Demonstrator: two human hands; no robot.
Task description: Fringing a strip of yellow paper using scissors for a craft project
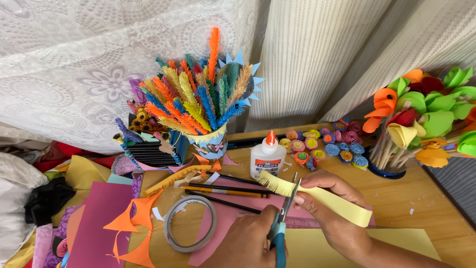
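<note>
My left hand (245,243) grips a pair of scissors (280,235) with teal handles, blades pointing up and away from me. The blades meet a long pale yellow paper strip (342,206) that my right hand (332,218) pinches between thumb and fingers. The strip's left end is cut into a fine fringe right beside the blades. Both hands hover low over a pink sheet (218,223) and a pink ruler (310,222) on the wooden table (426,198).
A white glue bottle (267,159) stands just behind the hands, with pencils (228,191) and a tape roll (191,223) to the left. A cup of fringed paper feathers (198,106), small paper flowers (322,144), a paper bouquet (421,119) and orange cutouts (134,223) surround them.
</note>
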